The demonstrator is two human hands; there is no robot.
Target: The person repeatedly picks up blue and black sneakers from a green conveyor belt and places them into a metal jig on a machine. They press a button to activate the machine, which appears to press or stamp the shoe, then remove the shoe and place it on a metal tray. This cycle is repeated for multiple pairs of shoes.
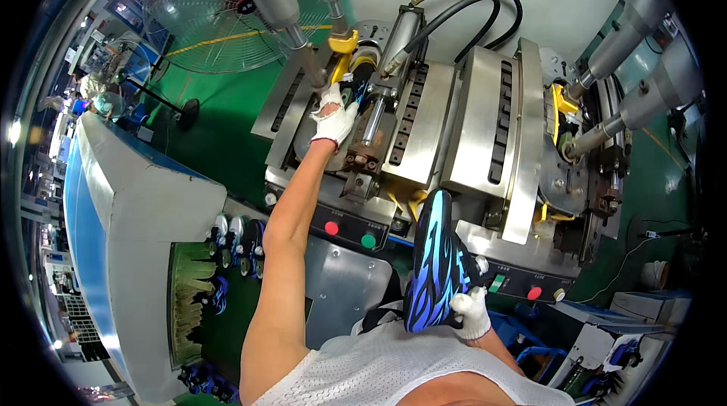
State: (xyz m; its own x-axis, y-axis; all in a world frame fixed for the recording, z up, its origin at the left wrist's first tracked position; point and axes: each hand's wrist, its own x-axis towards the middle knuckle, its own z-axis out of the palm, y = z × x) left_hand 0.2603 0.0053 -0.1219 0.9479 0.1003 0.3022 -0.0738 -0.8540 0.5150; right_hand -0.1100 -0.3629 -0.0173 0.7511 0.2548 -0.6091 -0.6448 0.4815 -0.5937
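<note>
My left hand [333, 118], in a white glove, reaches into the left station of a metal press machine. Its fingers close around the near end of a dark shoe with blue markings [363, 79], which sits under a yellow clamp pad [343, 42]. The fingertips are partly hidden there. Close to my body, my right hand [472, 312], also gloved in white, grips a second shoe [435, 270] by its lower edge. That shoe stands toe up with its black sole, patterned in blue and purple flames, facing left.
Two sloped steel covers [481, 118] fill the machine's middle. Thick cylinders slant over both stations, and black hoses [485, 4] loop behind. Red and green buttons [332, 228] line its front. A white-and-blue housing [144, 201] with shoes at its curtained opening stands left; a floor fan [227, 20] is behind.
</note>
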